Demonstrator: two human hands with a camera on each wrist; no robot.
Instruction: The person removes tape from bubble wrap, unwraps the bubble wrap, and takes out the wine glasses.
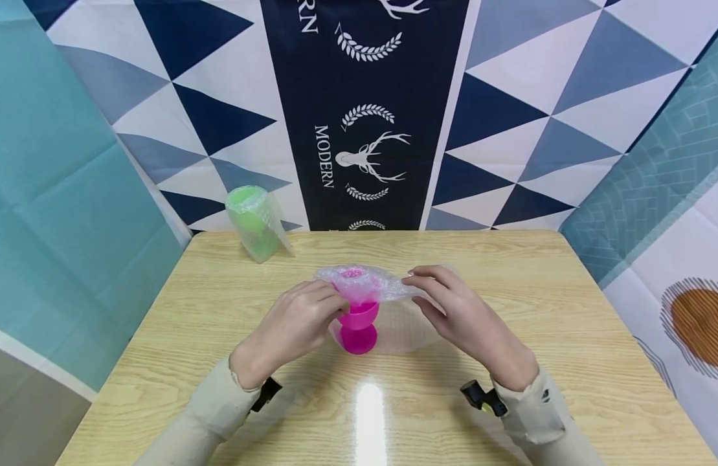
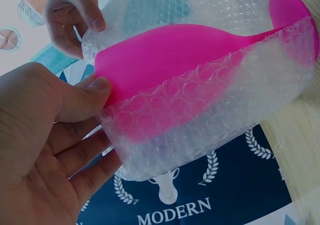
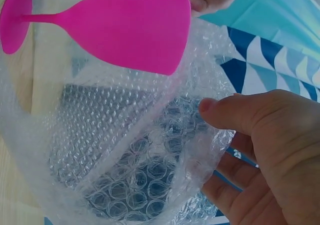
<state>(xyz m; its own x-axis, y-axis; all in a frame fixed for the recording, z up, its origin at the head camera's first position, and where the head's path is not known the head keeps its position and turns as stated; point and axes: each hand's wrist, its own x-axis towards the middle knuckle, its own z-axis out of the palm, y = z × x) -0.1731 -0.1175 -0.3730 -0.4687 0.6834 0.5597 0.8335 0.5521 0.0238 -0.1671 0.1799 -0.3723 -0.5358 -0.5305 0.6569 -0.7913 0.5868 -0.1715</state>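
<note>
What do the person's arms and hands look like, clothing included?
The left hand and right hand wear no gloves. The left sleeve and right sleeve are cream. Each bears a small black device, the right one with a yellowish spot.

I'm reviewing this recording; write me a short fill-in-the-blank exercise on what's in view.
1. The pink goblet is held by the person's ____ hand.
2. The right hand holds the edge of some ____.
3. The wrapped item near the table's far left corner is colored ____.

Missing words: left; bubble wrap; green.
</note>
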